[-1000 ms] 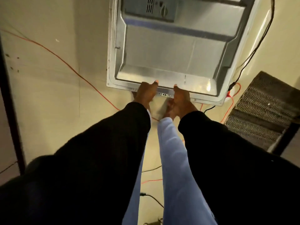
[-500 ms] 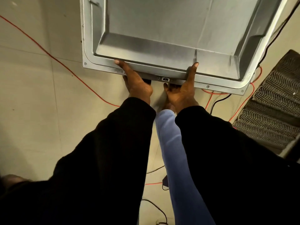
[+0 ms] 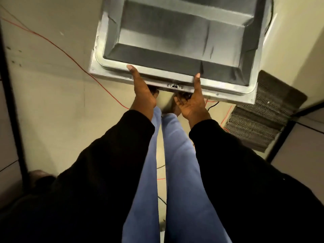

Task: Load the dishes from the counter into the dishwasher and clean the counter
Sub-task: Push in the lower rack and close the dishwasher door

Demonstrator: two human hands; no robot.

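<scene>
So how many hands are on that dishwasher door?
2. The left hand holds the dishwasher door left of its latch; the right hand holds it right of the latch. No other hand shows.

no readable txt, labels or nos. anywhere in view.

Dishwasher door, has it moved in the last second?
Yes. The dishwasher door has swung up toward the camera: its right corner now meets the floor mat, which it cleared before.

Grey door, zigzag-patterned mat
</scene>
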